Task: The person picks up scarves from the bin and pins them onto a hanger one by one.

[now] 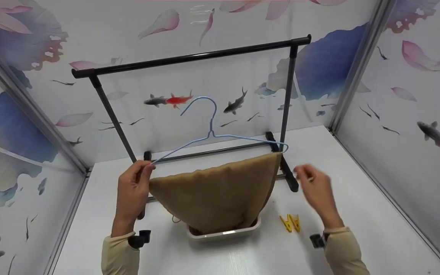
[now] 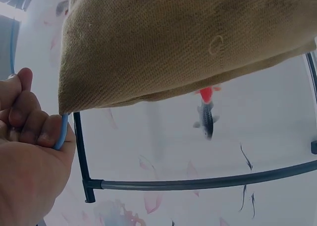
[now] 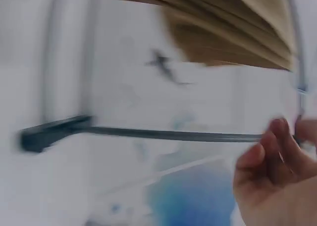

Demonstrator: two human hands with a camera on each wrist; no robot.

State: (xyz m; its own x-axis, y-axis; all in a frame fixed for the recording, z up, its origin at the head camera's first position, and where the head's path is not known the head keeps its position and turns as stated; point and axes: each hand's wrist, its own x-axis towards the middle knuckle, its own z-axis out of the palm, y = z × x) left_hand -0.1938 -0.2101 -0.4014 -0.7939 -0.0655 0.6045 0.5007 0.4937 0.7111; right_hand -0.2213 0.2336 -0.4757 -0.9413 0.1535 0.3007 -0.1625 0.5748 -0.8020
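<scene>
A blue wire hanger [image 1: 211, 126] is held upright in front of a black rack, with a brown woven cloth [image 1: 216, 191] draped from it. My left hand [image 1: 132, 187] grips the hanger's left end beside the cloth's upper corner; in the left wrist view the blue wire [image 2: 62, 132] passes under the curled fingers. To the right of the hanger, apart from it, my right hand [image 1: 316, 191] hovers with loosely bent fingers and nothing visible in them. The cloth's lower part reaches into a small white tray [image 1: 224, 236]. The hanger's lower bar is hidden by the cloth.
Behind the hanger stands the black garment rack [image 1: 201, 57] with its feet on the white table [image 1: 227, 263]. Two yellow clothespins [image 1: 289, 223] lie right of the tray. A thin loop [image 1: 175, 219] shows left of it. Printed panels [image 1: 403, 99] enclose the back and sides.
</scene>
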